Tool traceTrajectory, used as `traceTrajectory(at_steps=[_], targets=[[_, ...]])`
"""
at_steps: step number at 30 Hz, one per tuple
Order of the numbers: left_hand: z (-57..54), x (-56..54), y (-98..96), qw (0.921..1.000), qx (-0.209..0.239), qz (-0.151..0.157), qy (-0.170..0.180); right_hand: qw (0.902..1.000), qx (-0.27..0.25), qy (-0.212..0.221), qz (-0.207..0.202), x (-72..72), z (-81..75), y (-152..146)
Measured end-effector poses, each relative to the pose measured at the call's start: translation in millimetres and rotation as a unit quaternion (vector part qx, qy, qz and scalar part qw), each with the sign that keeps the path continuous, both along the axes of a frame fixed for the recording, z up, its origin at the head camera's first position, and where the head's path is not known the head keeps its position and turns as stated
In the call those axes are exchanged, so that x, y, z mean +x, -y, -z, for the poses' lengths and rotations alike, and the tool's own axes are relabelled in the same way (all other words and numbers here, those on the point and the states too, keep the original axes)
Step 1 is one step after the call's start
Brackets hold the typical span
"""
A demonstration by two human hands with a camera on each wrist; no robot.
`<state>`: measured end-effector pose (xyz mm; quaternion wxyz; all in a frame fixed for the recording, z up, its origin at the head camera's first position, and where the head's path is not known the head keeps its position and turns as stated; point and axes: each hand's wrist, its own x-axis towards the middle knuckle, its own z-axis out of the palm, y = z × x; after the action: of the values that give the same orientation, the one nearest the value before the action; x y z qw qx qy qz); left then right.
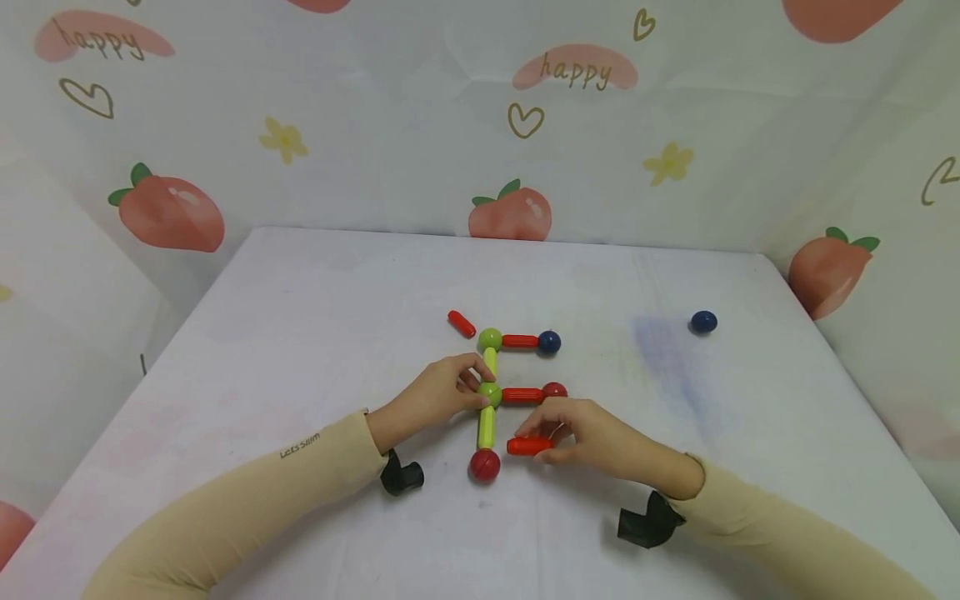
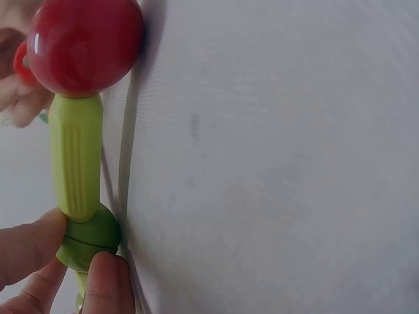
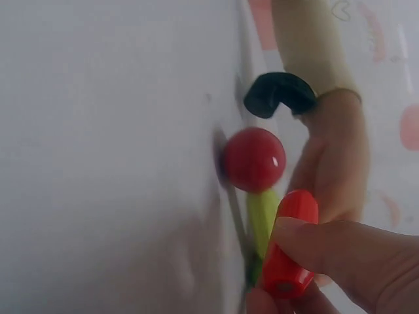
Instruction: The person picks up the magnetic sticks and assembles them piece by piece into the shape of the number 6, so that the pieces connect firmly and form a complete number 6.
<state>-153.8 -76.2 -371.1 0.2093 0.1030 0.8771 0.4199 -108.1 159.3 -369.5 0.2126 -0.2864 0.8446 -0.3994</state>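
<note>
My left hand point(image 1: 452, 387) pinches the middle green ball point(image 2: 88, 239) of a ball-and-rod figure lying on the table. Yellow-green rods point(image 1: 487, 427) run from this ball up to another green ball point(image 1: 490, 339) and down to a red ball point(image 1: 484, 465). From the upper green ball a red rod point(image 1: 520, 341) reaches right to a blue ball point(image 1: 549, 342). A second red rod point(image 1: 522, 395) joins the middle ball to a red ball point(image 1: 555, 391), partly hidden by my right hand point(image 1: 588, 433). That hand holds a loose red rod point(image 3: 294, 245) between thumb and fingers, just right of the lower red ball.
A loose red rod point(image 1: 461, 323) lies at the figure's upper left. Far to the right, a separate dark blue ball point(image 1: 703, 322) rests on the white table point(image 1: 337, 292). Black camera mounts point(image 1: 649, 523) sit under both wrists. A peach-printed cloth point(image 1: 405, 125) hangs behind.
</note>
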Motion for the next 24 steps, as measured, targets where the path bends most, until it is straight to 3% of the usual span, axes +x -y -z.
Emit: traceTrajectory(at_steps=[13,24], targets=[[2.5,-0.5,2.6,0.9998,0.012,0.013,-0.009,0.9988,0.021,-0.031,-0.033,12.3,12.3,6.6],[2.0,-0.3,2.3,0.9998,0.011,0.012,-0.008,0.9983,0.029,-0.042,-0.027,13.4,16.4,7.5]])
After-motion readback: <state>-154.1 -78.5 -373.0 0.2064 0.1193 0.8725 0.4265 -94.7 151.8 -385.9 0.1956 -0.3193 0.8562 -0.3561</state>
